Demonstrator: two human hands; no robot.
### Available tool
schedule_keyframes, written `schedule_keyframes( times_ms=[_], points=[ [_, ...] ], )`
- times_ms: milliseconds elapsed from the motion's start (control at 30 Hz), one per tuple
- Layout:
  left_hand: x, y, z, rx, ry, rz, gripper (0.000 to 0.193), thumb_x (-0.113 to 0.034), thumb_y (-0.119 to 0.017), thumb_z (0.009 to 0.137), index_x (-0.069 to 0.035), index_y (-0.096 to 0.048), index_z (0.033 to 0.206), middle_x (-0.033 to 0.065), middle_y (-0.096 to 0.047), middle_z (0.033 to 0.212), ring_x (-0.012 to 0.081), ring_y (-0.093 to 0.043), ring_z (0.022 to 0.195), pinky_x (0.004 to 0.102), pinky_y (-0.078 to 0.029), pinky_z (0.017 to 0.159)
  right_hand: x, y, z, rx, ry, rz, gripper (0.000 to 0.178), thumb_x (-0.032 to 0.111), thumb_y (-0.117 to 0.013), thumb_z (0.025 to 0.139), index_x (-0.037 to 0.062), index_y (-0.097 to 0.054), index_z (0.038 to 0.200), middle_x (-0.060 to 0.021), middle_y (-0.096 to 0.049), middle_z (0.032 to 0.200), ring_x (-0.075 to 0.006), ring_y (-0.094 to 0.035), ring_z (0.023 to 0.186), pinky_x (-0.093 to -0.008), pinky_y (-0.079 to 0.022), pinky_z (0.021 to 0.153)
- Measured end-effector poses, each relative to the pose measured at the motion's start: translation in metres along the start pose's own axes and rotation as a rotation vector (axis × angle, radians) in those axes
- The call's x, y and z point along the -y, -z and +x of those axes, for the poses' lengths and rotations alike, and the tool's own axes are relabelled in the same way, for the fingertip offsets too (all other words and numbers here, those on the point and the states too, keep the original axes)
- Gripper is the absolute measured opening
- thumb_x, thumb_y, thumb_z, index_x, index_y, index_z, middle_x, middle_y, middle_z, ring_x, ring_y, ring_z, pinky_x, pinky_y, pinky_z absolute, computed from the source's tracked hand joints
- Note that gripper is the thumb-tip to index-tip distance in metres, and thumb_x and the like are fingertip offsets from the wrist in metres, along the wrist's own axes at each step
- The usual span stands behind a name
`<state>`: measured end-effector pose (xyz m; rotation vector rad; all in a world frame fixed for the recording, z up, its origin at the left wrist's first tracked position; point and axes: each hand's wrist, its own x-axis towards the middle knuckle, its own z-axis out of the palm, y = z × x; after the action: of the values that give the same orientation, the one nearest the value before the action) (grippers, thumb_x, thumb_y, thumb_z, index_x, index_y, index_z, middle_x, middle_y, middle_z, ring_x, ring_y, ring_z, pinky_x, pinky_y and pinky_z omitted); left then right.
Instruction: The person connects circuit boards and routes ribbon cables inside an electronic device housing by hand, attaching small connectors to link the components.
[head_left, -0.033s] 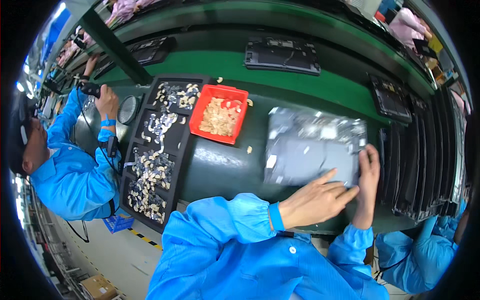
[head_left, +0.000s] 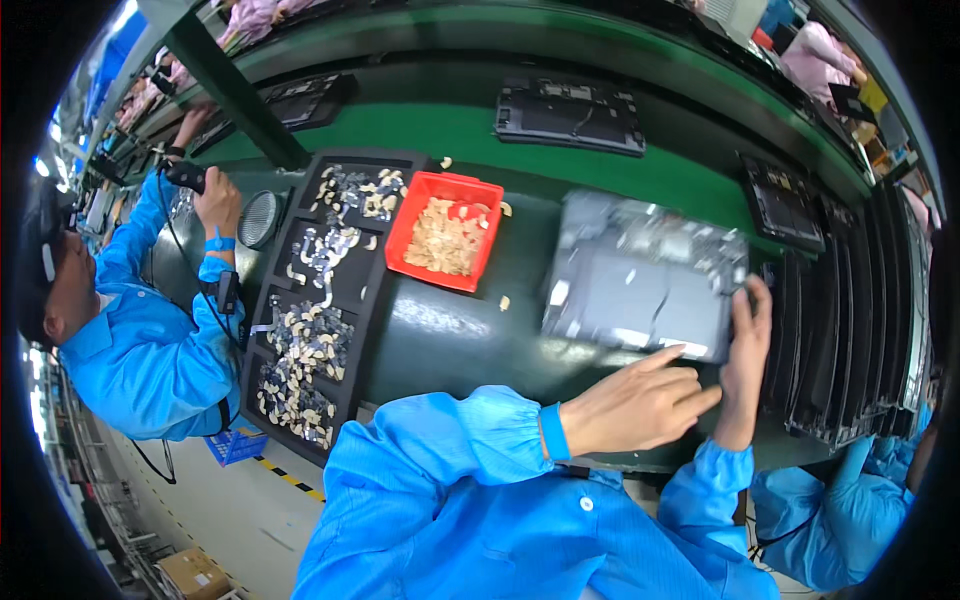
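Note:
An opened laptop base (head_left: 640, 285), grey with bare circuit boards along its far side, lies over the green bench in front of me and looks smeared by motion. At its right edge, my right hand (head_left: 745, 335) is closed round the rim. My left hand (head_left: 640, 408) is just off the near edge, its index finger stretched toward the base and the other fingers loosely bent, with nothing visible in it. To the left stands a red bin (head_left: 400, 255) holding many small pale pieces. A black compartment tray (head_left: 368, 340) beside it carries pale and dark small parts.
Black panels (head_left: 850, 320) stand upright in a row at the right. More opened laptop bases (head_left: 570, 118) lie along the far green strip. A co-worker in a blue sleeve (head_left: 140, 370) works at the left, near a green post (head_left: 225, 85). Loose pale pieces (head_left: 505, 303) lie by the bin.
The laptop base has shifted to the right and away from me, with my right hand moving alongside it. My left index finger now points at the near edge rather than over the surface.

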<state>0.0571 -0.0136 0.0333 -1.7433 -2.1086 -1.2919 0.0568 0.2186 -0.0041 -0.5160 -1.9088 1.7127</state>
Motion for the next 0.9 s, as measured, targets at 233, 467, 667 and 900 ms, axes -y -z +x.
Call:
schedule_keyframes(
  times_ms=[233,467,667,900],
  points=[
    [0.082,-0.033,-0.017,0.211,0.061,-0.248,0.025,-0.03,-0.066,0.094,-0.011,-0.072,0.079,0.0102,-0.066,0.063,0.0314,-0.062,0.062,0.0396,-0.044,0.07,0.008,-0.142,0.211,0.044,0.117,0.025,0.048,0.022,-0.065,0.101,-0.004,-0.054,0.139,-0.0159,-0.063,0.129,-0.0208,-0.061,0.114,-0.0352,-0.048,0.099],
    [0.081,-0.036,-0.025,-0.291,0.066,-0.492,0.019,-0.026,-0.07,0.084,-0.007,-0.073,0.08,0.0151,-0.069,0.075,0.0364,-0.067,0.082,0.0496,-0.05,0.084,0.03,-0.367,0.173,0.595,-0.247,0.094,0.046,0.023,-0.047,0.108,0.0068,-0.047,0.151,-0.0105,-0.056,0.145,-0.0225,-0.054,0.126,-0.0479,-0.047,0.103],
    [0.092,-0.023,-0.028,0.068,0.164,-0.415,0.014,-0.02,-0.069,0.083,-0.007,-0.071,0.081,0.0142,-0.069,0.073,0.0383,-0.067,0.081,0.0483,-0.052,0.081,0.001,-0.292,0.213,0.003,0.445,-1.185,0.062,0.053,-0.061,0.094,0.0014,-0.061,0.129,-0.028,-0.062,0.132,-0.0455,-0.061,0.123,-0.0547,-0.049,0.103],
    [0.091,-0.029,-0.023,0.145,0.137,-0.339,0.025,-0.027,-0.065,0.088,-0.006,-0.072,0.077,0.017,-0.068,0.07,0.0384,-0.063,0.07,0.0454,-0.046,0.077,-0.059,-0.235,0.266,0.326,0.244,-0.871,0.057,0.041,-0.063,0.099,-0.0064,-0.06,0.132,-0.0229,-0.071,0.118,-0.0418,-0.069,0.107,-0.049,-0.053,0.091]
  ],
)
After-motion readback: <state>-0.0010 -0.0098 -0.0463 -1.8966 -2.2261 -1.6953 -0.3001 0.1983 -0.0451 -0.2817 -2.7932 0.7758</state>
